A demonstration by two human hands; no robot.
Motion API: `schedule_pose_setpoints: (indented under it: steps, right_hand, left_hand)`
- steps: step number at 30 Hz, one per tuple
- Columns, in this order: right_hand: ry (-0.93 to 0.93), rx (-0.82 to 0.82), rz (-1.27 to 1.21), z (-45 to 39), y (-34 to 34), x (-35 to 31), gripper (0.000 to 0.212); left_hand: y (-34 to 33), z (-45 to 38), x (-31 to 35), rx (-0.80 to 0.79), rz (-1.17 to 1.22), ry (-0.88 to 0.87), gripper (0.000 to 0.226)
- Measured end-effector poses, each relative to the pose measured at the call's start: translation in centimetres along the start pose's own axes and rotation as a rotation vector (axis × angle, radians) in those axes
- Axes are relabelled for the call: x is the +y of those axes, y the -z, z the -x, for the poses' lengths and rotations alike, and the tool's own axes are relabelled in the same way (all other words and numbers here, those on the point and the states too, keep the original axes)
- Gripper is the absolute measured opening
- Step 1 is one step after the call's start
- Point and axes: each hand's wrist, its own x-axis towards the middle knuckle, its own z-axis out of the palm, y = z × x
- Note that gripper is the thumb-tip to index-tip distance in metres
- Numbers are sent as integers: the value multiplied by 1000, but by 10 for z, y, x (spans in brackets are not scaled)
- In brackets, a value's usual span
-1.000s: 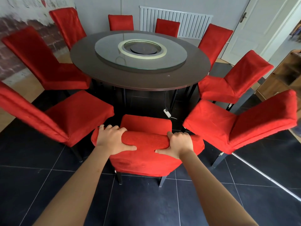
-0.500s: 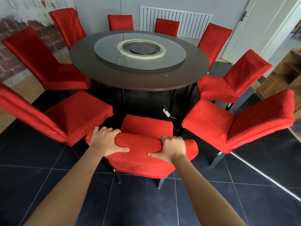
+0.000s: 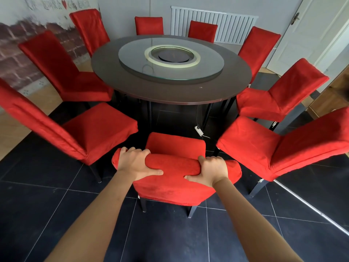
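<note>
A red-covered chair (image 3: 175, 188) stands right in front of me, its seat facing a round dark table (image 3: 170, 91). My left hand (image 3: 135, 163) grips the left part of the chair's top rail, fingers over the front and thumb on the back. My right hand (image 3: 211, 171) grips the right part of the same rail in the same way. The chair's front legs are hidden by its seat.
Several more red chairs ring the table, the nearest at the left (image 3: 90, 133) and right (image 3: 264, 148) of mine. A glass turntable (image 3: 132, 61) lies on the table. A white cable switch (image 3: 198, 130) hangs under it. A radiator (image 3: 232, 27), door (image 3: 302, 35) and wooden cabinet (image 3: 334, 95) stand beyond.
The chair and both hands shifted a little toward the table and to the right in view. Both hands kept their grip on the rail.
</note>
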Motion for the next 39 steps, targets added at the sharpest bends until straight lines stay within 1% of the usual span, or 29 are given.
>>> schedule_pose_setpoints:
  steps: [12, 20, 25, 28, 33, 36, 39]
  right_hand:
    - [21, 14, 8, -6, -1, 10, 73]
    - [22, -50, 56, -4, 2, 10, 74]
    - [66, -89, 66, -3, 8, 11, 77]
    - [81, -90, 33, -4, 12, 7, 81]
    - [80, -64, -14, -20, 31, -18, 93]
    - [87, -65, -19, -42, 42, -44, 95]
    - [78, -54, -14, -66, 49, -78, 95]
  left_hand:
    - [-2, -7, 8, -4, -20, 15, 111]
    - [-1, -6, 7, -37, -35, 14, 109]
    - [6, -1, 5, -83, 45, 25, 103]
    - [7, 5, 1, -36, 98, 8, 104]
    - [27, 6, -32, 58, 116, 30, 104]
    - [46, 3, -68, 113, 129, 53, 103]
    - [62, 1, -113, 140, 91, 61, 103]
